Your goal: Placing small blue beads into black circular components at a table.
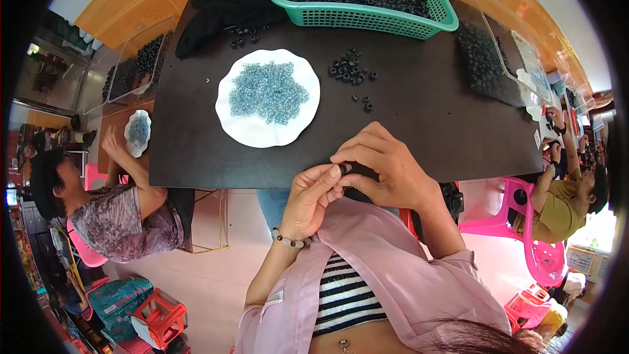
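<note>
Just off the table's near edge, my left hand (314, 190) is closed, pinching a small black round piece (344, 168) between thumb and fingers. My right hand (388, 165) meets it from the right with bent fingers, its fingertips close against that piece. Whatever the right fingers hold, if anything, is too small or hidden to tell. Beyond my hands, a white scalloped plate (267, 136) carries a spread heap of tiny clear blue beads (267, 92). To its right lies a loose pile of black round pieces (350, 67), with several strays (368, 107) nearer me.
A green basket (367, 16) full of black pieces stands at the dark table's (419, 137) far side. Black cloth (226, 6) lies at the far left. Clear bins (501, 59) flank the table. People sit left (131, 216) and right (560, 206), near pink chairs (508, 213).
</note>
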The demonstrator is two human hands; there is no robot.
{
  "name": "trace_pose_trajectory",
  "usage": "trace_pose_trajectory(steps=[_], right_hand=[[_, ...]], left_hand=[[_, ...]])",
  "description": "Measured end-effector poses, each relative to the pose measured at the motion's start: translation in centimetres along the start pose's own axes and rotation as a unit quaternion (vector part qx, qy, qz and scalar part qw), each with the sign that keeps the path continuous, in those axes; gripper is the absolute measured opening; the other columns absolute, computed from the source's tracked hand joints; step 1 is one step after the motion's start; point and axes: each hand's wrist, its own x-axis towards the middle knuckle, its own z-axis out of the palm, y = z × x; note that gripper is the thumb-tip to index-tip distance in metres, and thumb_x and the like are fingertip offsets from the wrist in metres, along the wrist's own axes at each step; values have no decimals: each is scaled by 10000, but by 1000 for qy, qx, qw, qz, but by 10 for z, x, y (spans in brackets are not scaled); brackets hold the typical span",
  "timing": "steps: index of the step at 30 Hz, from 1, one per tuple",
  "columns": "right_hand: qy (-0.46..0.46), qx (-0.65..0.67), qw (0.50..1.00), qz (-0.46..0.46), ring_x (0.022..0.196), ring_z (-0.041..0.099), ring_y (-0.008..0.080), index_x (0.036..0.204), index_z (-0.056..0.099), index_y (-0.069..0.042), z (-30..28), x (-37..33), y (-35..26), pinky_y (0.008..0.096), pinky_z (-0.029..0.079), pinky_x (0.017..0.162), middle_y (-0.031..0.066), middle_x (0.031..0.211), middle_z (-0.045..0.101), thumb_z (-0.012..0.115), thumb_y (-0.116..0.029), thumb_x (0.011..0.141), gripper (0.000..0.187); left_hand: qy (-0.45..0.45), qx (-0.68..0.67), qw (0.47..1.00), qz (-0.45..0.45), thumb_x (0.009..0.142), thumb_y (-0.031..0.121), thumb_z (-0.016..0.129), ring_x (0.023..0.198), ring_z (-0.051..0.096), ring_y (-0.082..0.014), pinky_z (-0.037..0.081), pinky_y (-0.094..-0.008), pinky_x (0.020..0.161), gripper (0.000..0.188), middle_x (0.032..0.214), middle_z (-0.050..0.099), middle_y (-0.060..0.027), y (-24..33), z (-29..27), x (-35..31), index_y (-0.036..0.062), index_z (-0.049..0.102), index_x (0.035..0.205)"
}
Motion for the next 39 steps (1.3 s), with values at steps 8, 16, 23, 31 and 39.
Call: trace_pose_trajectory(steps=[8, 16, 23, 31, 39], right_hand=[[34, -29, 998, 42, 872, 570, 253, 1013, 683, -48, -21, 18, 13, 347, 459, 794, 79, 933, 671, 748, -51, 725, 295], [1, 3, 1000, 0, 866, 566, 242, 1009, 686, -54, -4, 27, 1, 338, 453, 791, 73, 946, 670, 752, -58, 717, 300], [-32, 81, 995, -40, 870, 550, 228, 1007, 690, -66, 12, 29, -14, 329, 438, 799, 60, 986, 668, 774, -77, 696, 322], [-51, 115, 991, -36, 848, 546, 215, 991, 689, -65, 18, 26, -10, 324, 444, 779, 64, 992, 667, 746, -40, 707, 291], [-52, 123, 991, -7, 826, 568, 221, 919, 665, -33, 26, 29, -11, 326, 467, 732, 79, 964, 668, 713, -1, 684, 242]], left_hand=[[-3, -64, 998, 8, 967, 201, 549, 737, 554, -93, 496, -262, 716, 299, 887, 610, -34, 9, -2, -9, -45, 615, 1125], [-66, -117, 991, 19, 983, 239, 522, 752, 539, -69, 479, -244, 768, 342, 905, 616, -9, 14, -6, -19, -20, 600, 1191], [-63, -128, 989, 44, 993, 227, 497, 757, 525, -88, 436, -247, 732, 329, 1007, 642, -51, 14, -5, -24, -14, 584, 1199], [-101, -108, 987, 57, 995, 233, 491, 786, 506, -99, 410, -258, 705, 339, 1067, 640, -78, 12, -10, -22, -24, 569, 1202], [-33, -62, 997, 41, 938, 280, 605, 695, 562, -70, 454, -198, 635, 291, 810, 619, -15, 11, -19, -18, 3, 626, 1025]])
